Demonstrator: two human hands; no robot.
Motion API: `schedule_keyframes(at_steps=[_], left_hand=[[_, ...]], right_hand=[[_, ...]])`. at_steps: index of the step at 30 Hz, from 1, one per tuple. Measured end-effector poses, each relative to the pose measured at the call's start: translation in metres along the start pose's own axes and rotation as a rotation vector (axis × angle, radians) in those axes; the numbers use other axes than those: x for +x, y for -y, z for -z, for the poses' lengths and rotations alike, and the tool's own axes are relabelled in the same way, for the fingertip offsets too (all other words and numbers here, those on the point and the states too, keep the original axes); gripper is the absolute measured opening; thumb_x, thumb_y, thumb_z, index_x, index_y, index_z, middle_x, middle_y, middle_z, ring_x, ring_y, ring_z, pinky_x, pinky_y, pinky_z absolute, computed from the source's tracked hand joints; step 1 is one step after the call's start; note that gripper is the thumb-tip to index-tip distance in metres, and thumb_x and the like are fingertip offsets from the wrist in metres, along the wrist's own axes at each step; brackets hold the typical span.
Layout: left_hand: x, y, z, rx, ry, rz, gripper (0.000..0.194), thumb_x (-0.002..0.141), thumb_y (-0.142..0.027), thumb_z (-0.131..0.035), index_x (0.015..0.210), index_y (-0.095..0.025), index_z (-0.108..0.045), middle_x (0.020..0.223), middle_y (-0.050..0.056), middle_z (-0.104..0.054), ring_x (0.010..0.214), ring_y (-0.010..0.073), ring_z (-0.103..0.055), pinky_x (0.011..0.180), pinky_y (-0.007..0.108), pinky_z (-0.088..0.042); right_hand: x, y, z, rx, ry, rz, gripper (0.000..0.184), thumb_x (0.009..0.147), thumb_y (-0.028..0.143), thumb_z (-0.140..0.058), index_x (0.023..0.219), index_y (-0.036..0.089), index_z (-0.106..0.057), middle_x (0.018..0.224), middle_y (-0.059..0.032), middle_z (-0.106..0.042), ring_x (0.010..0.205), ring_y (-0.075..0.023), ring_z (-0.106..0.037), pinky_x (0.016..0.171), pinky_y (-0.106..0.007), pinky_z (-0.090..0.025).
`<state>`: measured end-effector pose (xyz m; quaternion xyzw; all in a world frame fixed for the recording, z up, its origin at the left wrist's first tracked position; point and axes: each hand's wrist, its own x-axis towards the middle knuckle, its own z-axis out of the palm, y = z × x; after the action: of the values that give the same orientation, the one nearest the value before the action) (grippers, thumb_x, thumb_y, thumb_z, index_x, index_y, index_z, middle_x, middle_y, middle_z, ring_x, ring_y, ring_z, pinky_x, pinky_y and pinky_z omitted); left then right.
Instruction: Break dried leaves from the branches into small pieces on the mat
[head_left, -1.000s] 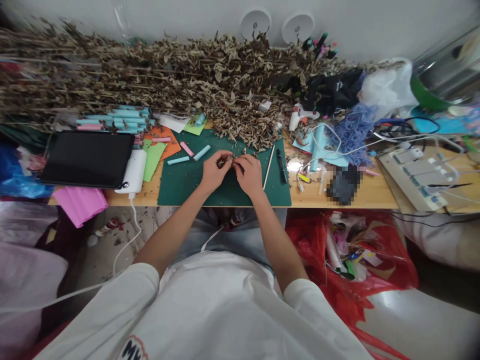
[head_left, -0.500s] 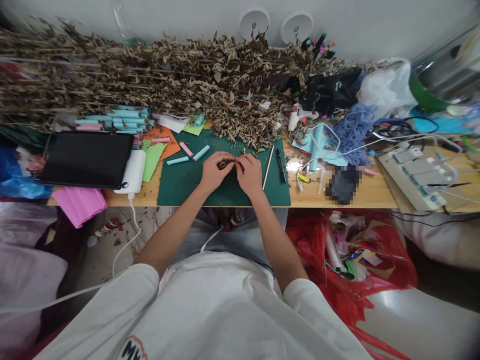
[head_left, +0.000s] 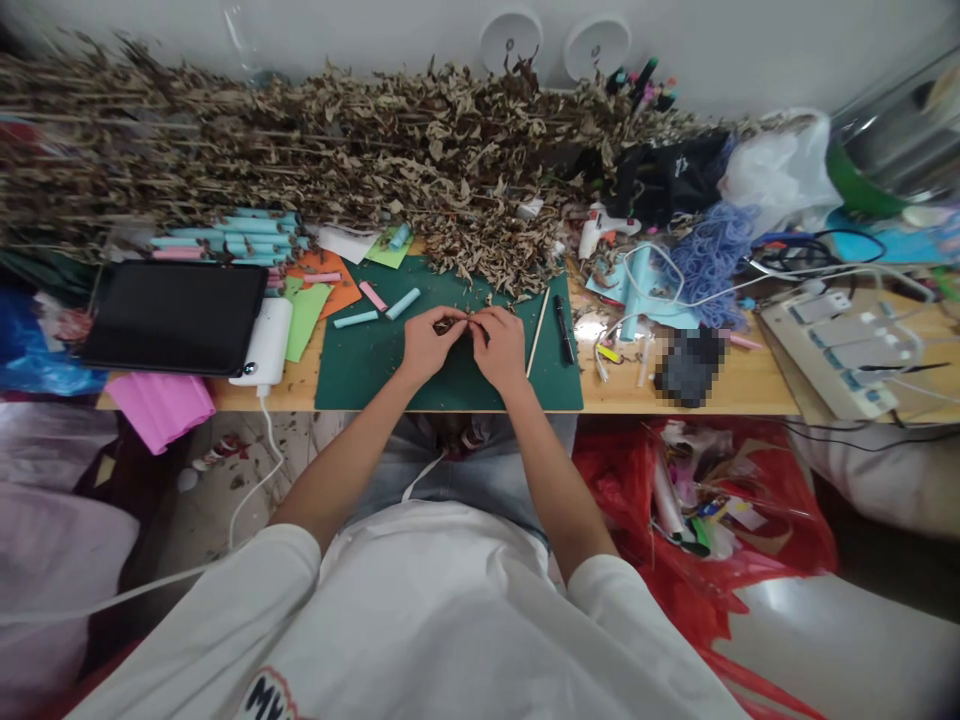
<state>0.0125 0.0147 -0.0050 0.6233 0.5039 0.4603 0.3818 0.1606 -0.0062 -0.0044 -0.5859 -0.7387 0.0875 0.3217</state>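
Note:
Over the green cutting mat, both my hands meet at the fingertips. My left hand is closed around brown dried leaves, which show between thumb and fingers. My right hand pinches at the same spot, its fingertips against the left ones; what sits in that pinch is too small to make out. Just behind my hands lies a heap of dried leaves. Blue paper rolls and a pink roll rest left of my hands. A thin wooden stick and a black pen lie to the right.
Dried leafy stalks line the wall. At left are a black tablet, a white power bank and stacked paper rolls. A glue gun, blue yarn and a power strip are at right. A red bag hangs below.
My hands stay together in the same place, with only slight finger movement. The view has shifted very slightly.

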Motion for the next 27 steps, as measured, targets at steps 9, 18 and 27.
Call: schedule_keyframes(at_steps=[9,18,27], left_hand=[[0.0000,-0.0044,-0.0016,0.056,0.012,0.006,0.008,0.075,-0.017,-0.069,0.083,-0.018,-0.073,0.080,0.003,-0.073,0.068,0.0140,-0.063,0.069,0.027,-0.051],[0.0003,-0.0004,-0.0010,0.021,-0.021,0.012,0.008,0.079,-0.023,-0.069,0.084,-0.019,-0.074,0.081,0.003,-0.073,0.071,0.0150,-0.064,0.070,0.028,-0.052],[0.0041,0.0027,-0.0007,-0.027,-0.029,0.015,0.011,0.081,-0.027,-0.068,0.086,-0.019,-0.074,0.082,0.003,-0.073,0.074,0.0153,-0.065,0.072,0.029,-0.052]], right_hand=[[-0.0015,0.0081,0.0012,-0.096,-0.006,0.032,0.017,0.093,0.022,-0.047,0.093,0.019,-0.063,0.104,-0.0099,-0.066,0.102,-0.0244,-0.058,0.093,-0.041,-0.036],[-0.0034,0.0057,0.0011,-0.062,-0.094,-0.065,0.025,0.096,0.028,-0.045,0.100,0.020,-0.068,0.107,-0.0112,-0.068,0.104,-0.0257,-0.058,0.098,-0.046,-0.033],[-0.0022,0.0008,-0.0007,-0.033,-0.051,0.078,0.028,0.099,0.029,-0.045,0.113,0.021,-0.068,0.108,-0.0087,-0.071,0.102,-0.0229,-0.060,0.094,-0.041,-0.039]])
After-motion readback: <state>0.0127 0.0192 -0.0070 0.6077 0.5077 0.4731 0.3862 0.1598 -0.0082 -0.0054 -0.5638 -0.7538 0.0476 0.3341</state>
